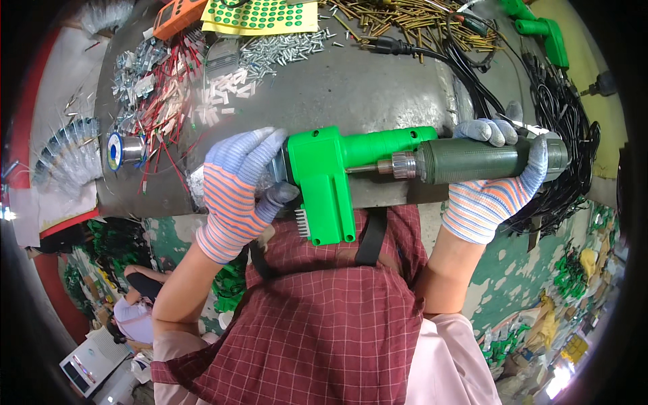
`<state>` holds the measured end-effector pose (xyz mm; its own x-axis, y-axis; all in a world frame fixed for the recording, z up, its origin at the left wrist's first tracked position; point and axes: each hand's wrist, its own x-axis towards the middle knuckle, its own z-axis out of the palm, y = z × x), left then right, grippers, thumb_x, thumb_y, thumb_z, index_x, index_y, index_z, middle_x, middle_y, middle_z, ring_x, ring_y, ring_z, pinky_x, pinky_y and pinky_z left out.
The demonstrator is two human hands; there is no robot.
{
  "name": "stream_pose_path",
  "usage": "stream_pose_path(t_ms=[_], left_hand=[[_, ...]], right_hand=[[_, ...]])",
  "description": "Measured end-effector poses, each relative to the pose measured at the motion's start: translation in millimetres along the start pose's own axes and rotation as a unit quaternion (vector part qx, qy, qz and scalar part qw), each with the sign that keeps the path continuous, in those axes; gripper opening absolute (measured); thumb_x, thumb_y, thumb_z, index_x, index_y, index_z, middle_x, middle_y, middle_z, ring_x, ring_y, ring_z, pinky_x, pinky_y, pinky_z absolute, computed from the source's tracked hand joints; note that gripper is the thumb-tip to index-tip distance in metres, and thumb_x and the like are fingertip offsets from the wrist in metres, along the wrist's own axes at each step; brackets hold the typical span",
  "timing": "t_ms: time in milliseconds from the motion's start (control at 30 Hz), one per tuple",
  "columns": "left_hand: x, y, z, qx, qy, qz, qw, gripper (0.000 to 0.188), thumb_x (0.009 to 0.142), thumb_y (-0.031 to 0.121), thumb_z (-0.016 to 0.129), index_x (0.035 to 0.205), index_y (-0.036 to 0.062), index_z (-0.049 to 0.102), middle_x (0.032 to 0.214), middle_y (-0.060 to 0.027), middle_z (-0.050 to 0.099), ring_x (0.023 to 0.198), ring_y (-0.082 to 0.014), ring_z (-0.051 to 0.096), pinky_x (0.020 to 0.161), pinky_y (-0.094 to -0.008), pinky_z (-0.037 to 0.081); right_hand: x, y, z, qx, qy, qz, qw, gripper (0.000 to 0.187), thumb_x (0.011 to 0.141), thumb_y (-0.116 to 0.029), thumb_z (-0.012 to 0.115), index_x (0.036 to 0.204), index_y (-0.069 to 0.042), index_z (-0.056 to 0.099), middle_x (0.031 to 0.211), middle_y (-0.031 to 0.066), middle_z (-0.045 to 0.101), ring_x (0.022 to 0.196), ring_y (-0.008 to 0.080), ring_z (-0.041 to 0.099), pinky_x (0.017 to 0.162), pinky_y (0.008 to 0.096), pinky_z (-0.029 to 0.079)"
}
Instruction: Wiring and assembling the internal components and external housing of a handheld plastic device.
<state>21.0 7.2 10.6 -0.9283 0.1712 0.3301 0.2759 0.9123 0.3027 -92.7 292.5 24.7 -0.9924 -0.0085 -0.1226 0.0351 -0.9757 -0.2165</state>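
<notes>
My left hand (239,179), in a striped knit glove, is closed round the dark and metallic left end of a bright green plastic tool body (320,179). Its ribbed handle points right, and a row of pale metal pins sticks out low on its left side. In my right hand (496,182), gloved alike, lies a dark green electric screwdriver (472,160), held level with fingers wrapped over it. Its bit points left and reaches the edge of the green body just below the handle. Whether the tip sits in a screw I cannot tell.
Silver screws (280,50), white connectors (229,88), red wires (172,101) and a solder spool (125,150) lie on the grey bench (324,88). Brass-coloured rods (405,23) lie at the back; black cables (560,135) heap at right. Another person (135,310) sits lower left.
</notes>
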Motion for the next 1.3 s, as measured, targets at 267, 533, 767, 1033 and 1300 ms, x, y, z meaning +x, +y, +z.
stream_pose_path(t_ms=[267,533,767,1033,1300], left_hand=[[7,-19,-15,0.035,-0.102,0.115,0.988,0.073,0.079,0.046,0.069,0.137,0.0058,0.051,0.133,-0.0161,0.054,0.115,-0.0332,0.054,0.098,-0.0464,0.042],[19,-8,-33,-0.125,-0.184,0.064,0.973,0.072,0.067,0.031,0.074,0.13,0.004,0.054,0.106,-0.0132,0.064,0.094,-0.0303,0.063,0.088,-0.0448,0.048],[15,3,-35,-0.064,-0.145,0.031,0.987,0.062,0.068,0.03,0.071,0.125,0.0078,0.059,0.118,-0.0097,0.063,0.105,-0.0279,0.06,0.098,-0.0426,0.044],[13,-6,-16,-0.138,-0.155,0.017,0.978,0.046,0.075,0.023,0.066,0.12,0.0115,0.06,0.114,-0.0109,0.061,0.097,-0.0289,0.058,0.088,-0.0445,0.046],[16,-10,-8,-0.191,-0.171,-0.006,0.967,0.057,0.068,0.017,0.07,0.122,0.013,0.055,0.11,-0.0131,0.057,0.097,-0.0337,0.055,0.084,-0.0484,0.043]], right_hand=[[5,-1,5,-0.057,0.016,-0.005,0.998,0.044,0.08,-0.024,0.073,0.114,0.0,0.06,0.079,0.0031,0.056,0.073,0.0179,0.051,0.074,0.036,0.045],[5,-22,15,-0.112,0.087,0.021,0.99,0.047,0.081,-0.026,0.075,0.116,0.001,0.059,0.079,0.0007,0.052,0.071,0.0161,0.05,0.072,0.0336,0.046],[11,-9,21,-0.107,0.109,0.068,0.986,0.047,0.081,-0.025,0.074,0.117,0.002,0.059,0.08,0.0023,0.055,0.073,0.0174,0.054,0.074,0.0347,0.048],[26,7,22,-0.098,0.118,0.109,0.982,0.024,0.079,-0.017,0.073,0.088,-0.007,0.053,0.076,-0.0015,0.05,0.069,0.0137,0.05,0.07,0.0314,0.047],[21,11,16,-0.086,0.105,0.082,0.987,0.024,0.075,-0.016,0.076,0.08,-0.009,0.054,0.073,-0.0012,0.053,0.066,0.0147,0.051,0.064,0.0305,0.048]])
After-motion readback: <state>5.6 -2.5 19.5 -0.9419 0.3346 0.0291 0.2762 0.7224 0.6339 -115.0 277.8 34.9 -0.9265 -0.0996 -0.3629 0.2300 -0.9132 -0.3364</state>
